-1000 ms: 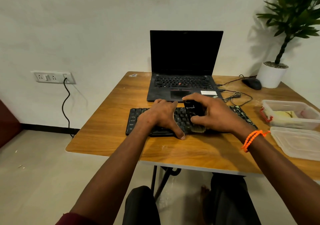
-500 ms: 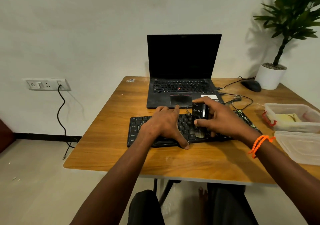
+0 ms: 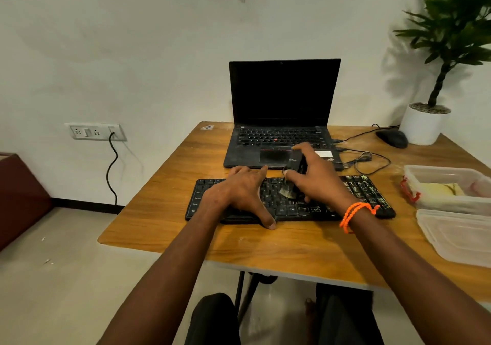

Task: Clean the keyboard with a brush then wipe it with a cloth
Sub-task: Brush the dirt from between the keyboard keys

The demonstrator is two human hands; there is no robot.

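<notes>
1. Over the middle keys of the black keyboard (image 3: 289,198), the person's right hand (image 3: 317,182) holds the grip narrow around a black-handled brush (image 3: 293,172): thumb and fingers curl round the handle, and the pale bristles point down and touch the keys.
2. Beside it, the left hand (image 3: 239,193) lies flat on the left half of the keyboard, fingers spread and straight, thumb over the near edge. It appears to pin the board steady and grips nothing.
3. The keyboard sits on the wooden counter (image 3: 164,211), just in front of an open laptop (image 3: 281,121) with a dark screen.
4. To the right stands a clear plastic container (image 3: 446,185) with something pale yellow inside, possibly the cloth; the view does not settle it. Its lid (image 3: 457,235) lies nearer, just beside it.
5. Farther back sit a mouse (image 3: 392,138), loose cables and a potted plant (image 3: 425,124).
6. Judged from this, the task is in its first half: brushing is under way at the centre of the board. The right-hand keys show light marks, perhaps dust, so they likely need brushing too.
7. The wiping step looks not yet begun, since neither hand holds a cloth.
</notes>
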